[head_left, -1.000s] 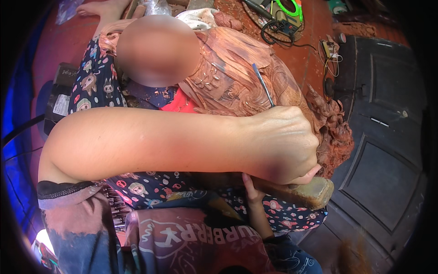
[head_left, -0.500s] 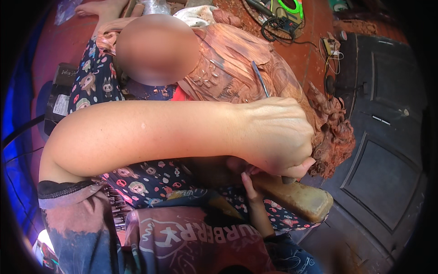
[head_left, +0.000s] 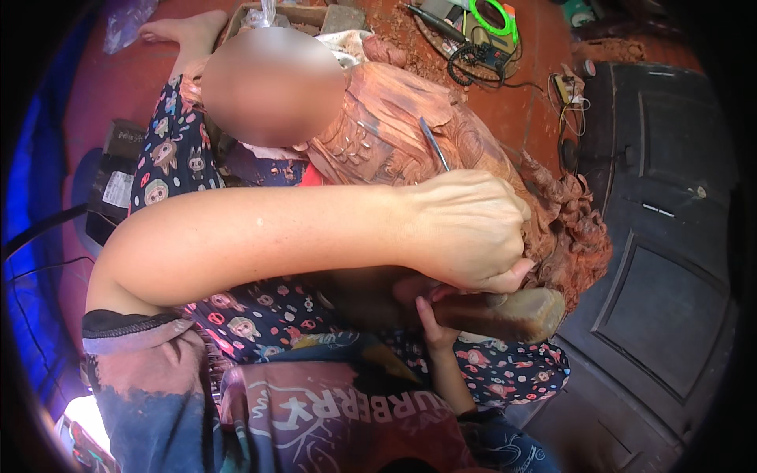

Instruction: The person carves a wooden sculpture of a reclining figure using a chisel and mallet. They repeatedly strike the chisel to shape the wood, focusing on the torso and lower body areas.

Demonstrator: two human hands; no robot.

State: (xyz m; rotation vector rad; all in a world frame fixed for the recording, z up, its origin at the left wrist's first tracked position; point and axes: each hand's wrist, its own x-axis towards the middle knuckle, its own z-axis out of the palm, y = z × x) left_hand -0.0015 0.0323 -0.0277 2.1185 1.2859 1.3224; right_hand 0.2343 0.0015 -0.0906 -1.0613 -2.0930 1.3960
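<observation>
My left forearm stretches across the view, and my left hand (head_left: 465, 229) is closed in a fist around a chisel (head_left: 434, 143). The chisel's metal blade slants up from the fist over a reddish-brown wood carving (head_left: 394, 118) with leaf-like relief and folds. Most of its handle is hidden in the fist. Below, my right hand (head_left: 435, 322) grips a worn wooden mallet (head_left: 520, 315), its thick end pointing right. The mallet lies close under the left fist, by the handle's butt; whether they touch I cannot tell. My left arm hides part of the carving.
Gnarled, deeply carved wood (head_left: 579, 236) forms the carving's right end. A dark panelled wooden piece (head_left: 662, 292) stands at the right. Beyond lie a corded rotary tool (head_left: 438, 24), its control box (head_left: 497, 55) and a green ring (head_left: 495, 17). A dark box (head_left: 118, 189) sits left.
The mallet has come up closer to the left fist. My left hand still holds the chisel against the carving. The whole view has shifted slightly, showing more of the floor beyond.
</observation>
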